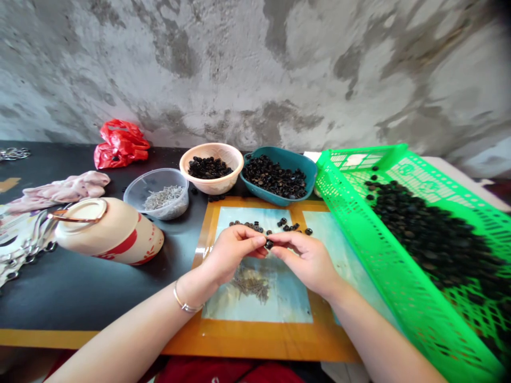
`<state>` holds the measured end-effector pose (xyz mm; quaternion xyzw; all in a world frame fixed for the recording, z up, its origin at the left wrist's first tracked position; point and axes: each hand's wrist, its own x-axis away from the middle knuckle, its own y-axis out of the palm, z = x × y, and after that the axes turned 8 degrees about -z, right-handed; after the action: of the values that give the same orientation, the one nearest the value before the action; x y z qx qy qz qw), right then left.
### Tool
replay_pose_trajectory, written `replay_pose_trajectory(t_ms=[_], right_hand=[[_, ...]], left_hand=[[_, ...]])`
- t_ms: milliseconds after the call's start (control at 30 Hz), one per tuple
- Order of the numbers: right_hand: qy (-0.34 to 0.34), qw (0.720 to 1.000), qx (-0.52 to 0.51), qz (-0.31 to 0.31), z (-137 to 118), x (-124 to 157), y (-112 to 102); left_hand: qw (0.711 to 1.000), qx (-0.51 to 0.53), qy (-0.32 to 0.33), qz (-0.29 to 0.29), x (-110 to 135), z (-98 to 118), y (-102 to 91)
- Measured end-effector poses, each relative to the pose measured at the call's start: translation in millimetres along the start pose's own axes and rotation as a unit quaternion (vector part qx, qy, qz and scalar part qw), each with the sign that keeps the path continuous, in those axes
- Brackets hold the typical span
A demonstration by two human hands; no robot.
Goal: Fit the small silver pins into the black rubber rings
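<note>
The small piece [269,244] is black. The perforated basket [371,255] is bright green, and the cream jar [115,234] carries a red band with small red floral marks.

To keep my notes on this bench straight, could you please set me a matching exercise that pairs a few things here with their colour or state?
Things:
1. plastic bag
2. plastic tub
3. plastic basket
4. bangle

Colour or state:
A. around the left wrist
B. holding thin grey pieces
C. red and crumpled
D. green, holding a heap of black pieces

Pairs: 1-C, 2-B, 3-D, 4-A
</note>
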<state>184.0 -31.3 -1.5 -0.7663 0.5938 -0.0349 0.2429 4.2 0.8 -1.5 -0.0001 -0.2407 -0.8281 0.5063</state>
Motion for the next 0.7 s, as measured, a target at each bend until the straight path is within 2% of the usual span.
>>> replay_pose_trajectory(t_ms=[200,467,700], right_hand=[[0.013,1.0,-0.003,-0.001,-0.9,-0.7,0.0],[-0.041,0.997,0.058,-0.019,-0.1,-0.5,-1.7],[-0.082,0.993,0.079,-0.03,0.2,-0.7,-1.5]], left_hand=[[0.999,0.014,-0.018,-0.025,1.4,-0.5,0.7],[0.996,0.03,-0.042,-0.073,1.2,-2.0,-1.9],[0.992,0.067,-0.052,-0.092,2.1,-2.4,-2.4]])
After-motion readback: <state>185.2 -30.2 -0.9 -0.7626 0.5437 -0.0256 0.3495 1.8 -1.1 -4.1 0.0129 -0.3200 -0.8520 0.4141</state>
